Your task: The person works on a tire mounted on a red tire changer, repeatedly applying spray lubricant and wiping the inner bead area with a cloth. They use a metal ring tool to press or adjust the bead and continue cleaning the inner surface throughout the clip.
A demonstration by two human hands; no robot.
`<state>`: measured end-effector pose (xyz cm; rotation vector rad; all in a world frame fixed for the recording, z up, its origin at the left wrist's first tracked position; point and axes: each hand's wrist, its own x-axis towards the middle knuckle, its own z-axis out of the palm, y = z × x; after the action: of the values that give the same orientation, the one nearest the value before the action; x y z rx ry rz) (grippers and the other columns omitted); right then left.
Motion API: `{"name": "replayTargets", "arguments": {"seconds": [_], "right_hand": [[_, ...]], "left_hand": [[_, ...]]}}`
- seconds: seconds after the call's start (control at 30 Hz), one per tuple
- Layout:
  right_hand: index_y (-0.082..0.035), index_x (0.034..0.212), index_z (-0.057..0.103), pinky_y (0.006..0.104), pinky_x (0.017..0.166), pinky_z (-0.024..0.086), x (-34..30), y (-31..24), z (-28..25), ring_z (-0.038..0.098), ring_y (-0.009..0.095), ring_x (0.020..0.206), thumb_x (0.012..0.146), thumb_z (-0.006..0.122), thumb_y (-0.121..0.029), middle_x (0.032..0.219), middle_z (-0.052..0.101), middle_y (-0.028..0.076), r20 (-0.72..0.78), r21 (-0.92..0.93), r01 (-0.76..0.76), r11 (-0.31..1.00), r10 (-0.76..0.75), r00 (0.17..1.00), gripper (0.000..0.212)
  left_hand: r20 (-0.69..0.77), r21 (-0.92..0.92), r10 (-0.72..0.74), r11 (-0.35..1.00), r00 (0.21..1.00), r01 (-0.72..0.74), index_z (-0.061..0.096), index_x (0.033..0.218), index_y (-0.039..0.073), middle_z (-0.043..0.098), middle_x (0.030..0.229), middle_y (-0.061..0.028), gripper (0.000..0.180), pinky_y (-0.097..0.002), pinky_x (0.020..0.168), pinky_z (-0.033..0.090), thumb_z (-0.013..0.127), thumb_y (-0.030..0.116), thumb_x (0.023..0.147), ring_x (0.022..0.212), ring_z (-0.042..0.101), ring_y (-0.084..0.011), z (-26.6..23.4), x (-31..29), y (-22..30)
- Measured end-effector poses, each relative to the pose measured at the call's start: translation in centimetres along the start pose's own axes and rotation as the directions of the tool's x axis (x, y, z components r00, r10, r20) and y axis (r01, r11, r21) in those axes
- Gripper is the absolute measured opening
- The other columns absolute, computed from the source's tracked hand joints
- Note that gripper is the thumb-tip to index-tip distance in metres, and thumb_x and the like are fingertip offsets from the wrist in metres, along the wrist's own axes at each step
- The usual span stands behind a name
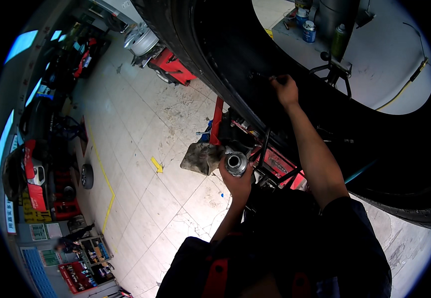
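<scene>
A large black tire (pixel 173 37) stands in front of me, with its dark hollow inside facing me. My right hand (pixel 287 89) reaches into it, fingers pinched together close to the inner wall. What those fingers hold, if anything, is too dark and small to make out. Lower down, my left hand (pixel 236 185) is wrapped round a small round metal can (pixel 236 163). The can's open mouth faces up toward me, just left of the tire and a black metal frame.
A red machine part and a dark flat pad (pixel 200 158) lie beside the can. Blue-labelled cans (pixel 309 33) and a green spray can (pixel 339 38) show through the tire's opening. A silver wheel rim (pixel 141 39) rests on a red machine (pixel 171 64). Another person (pixel 71 242) is far left.
</scene>
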<state>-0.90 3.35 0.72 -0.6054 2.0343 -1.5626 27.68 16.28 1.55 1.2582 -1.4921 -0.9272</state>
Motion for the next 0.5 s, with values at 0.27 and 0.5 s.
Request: {"name": "replayTargets", "arguments": {"seconds": [0.27, 0.5], "right_hand": [[0.002, 0.109, 0.063, 0.0399, 0.089, 0.05, 0.5, -0.3, -1.5, 0.064, 0.034, 0.103, 0.076, 0.075, -0.031, 0.107, 0.067, 0.022, -0.005, -0.165, -0.056, 0.985, 0.056, 0.998, 0.048], [0.005, 0.102, 0.062, 0.0369, 0.081, 0.052, 0.3, -1.5, -2.0, 0.068, 0.028, 0.09, 0.077, 0.074, -0.029, 0.099, 0.068, 0.02, 0.006, -0.128, -0.033, 0.991, 0.034, 0.999, 0.044]], "left_hand": [[0.002, -0.014, 0.018, 1.0, 1.0, -0.018, 0.042, 0.127, -0.004, 0.049, 0.12, -0.0183, 0.07, -0.0383, 0.097, 0.039, 0.082, 0.013, 0.072, 0.112, 0.05, -0.029, 0.0, 0.0, -0.5], [0.008, 0.012, 0.027, 1.0, 1.0, -0.027, 0.042, 0.128, -0.003, 0.049, 0.12, -0.0185, 0.07, -0.039, 0.097, 0.039, 0.081, 0.013, 0.072, 0.112, 0.051, -0.0301, -0.1, 0.1, -0.7]]}}
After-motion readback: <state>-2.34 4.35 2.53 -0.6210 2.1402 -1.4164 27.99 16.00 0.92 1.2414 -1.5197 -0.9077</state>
